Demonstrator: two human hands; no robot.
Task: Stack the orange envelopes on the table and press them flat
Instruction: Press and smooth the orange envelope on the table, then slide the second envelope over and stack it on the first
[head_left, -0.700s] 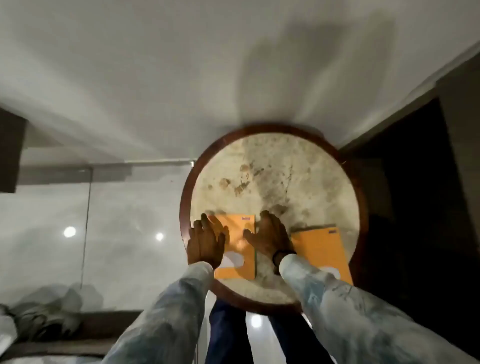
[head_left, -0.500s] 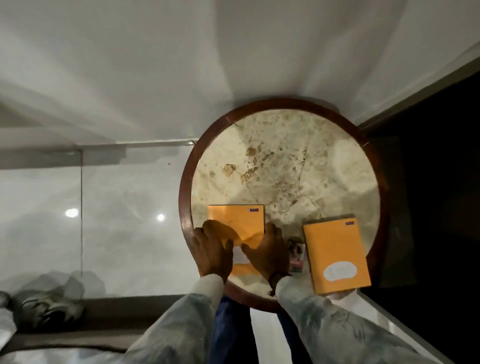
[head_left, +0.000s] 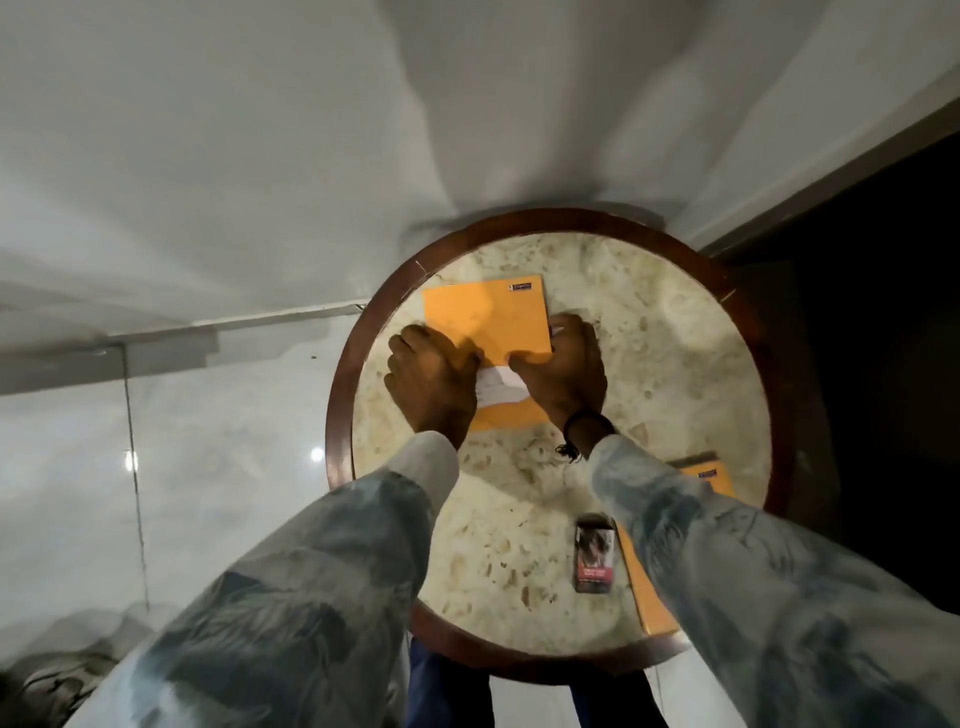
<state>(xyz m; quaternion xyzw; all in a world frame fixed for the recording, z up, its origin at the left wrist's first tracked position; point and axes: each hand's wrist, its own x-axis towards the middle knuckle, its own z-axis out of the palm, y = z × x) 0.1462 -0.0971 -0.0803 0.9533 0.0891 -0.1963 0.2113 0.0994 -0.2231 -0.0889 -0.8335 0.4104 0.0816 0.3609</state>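
Nearest the body: second orange envelope (head_left: 652, 597) flat at the near right of the round table (head_left: 597, 670), mostly hidden under the right sleeve (head_left: 737, 561), only one far corner and a strip of the left edge showing. Just beside that edge, toward centre: small card (head_left: 594, 558), face up, touching or nearly touching the envelope; contact not resolvable. Farther out, left of centre: orange envelope (head_left: 488, 325) flat on the marble, white oval label partly covered. Left hand (head_left: 431, 379) palm down on the near left portion, fingers curled onto the paper. Right hand (head_left: 563, 371) palm down on the near right portion, fingertips at the right edge. Neither hand closed around anything; both pressing, apparently, though actual pressure cannot be read from a blurred frame. Stacking not yet done: two envelopes well apart. Hazards, as judged: uneven push on polished marble, sliding the far envelope toward the rim at the left. Sleeve drag across the near envelope on retraction, skewing it or nudging it over the near right rim. Card swept along or trapped between envelopes at stacking, leaving a ridge and preventing a flat press. Curled fingers creasing paper rather than flattening it.
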